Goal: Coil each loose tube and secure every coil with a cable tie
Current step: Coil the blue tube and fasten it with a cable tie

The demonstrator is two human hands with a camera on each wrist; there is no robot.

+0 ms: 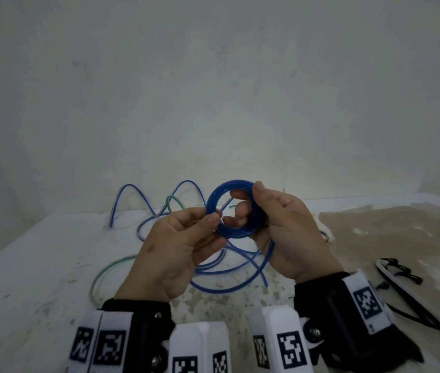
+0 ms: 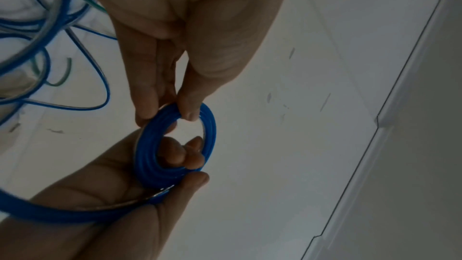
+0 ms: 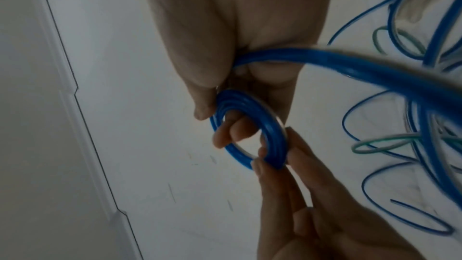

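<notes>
A blue tube coil (image 1: 220, 196) (image 2: 147, 157) (image 3: 272, 126) of several turns hangs in the air above a white table (image 1: 38, 265). My right hand (image 1: 280, 224) (image 3: 225, 66) grips the coil's right side, fingers through the ring and thumb on top. My left hand (image 1: 181, 243) (image 2: 175, 46) pinches the coil's left edge between thumb and fingers. The coil's loose tail (image 1: 251, 275) drops from under my right palm onto the table. More loose blue tubes (image 1: 186, 184) and a green tube (image 1: 105, 270) lie tangled beyond and below the hands.
Black cable ties (image 1: 423, 316) and a white strap with a black buckle (image 1: 396, 270) lie on the table at the right. A brownish stained patch (image 1: 388, 232) covers the table's right side. A pale wall (image 1: 213, 90) rises straight behind the table.
</notes>
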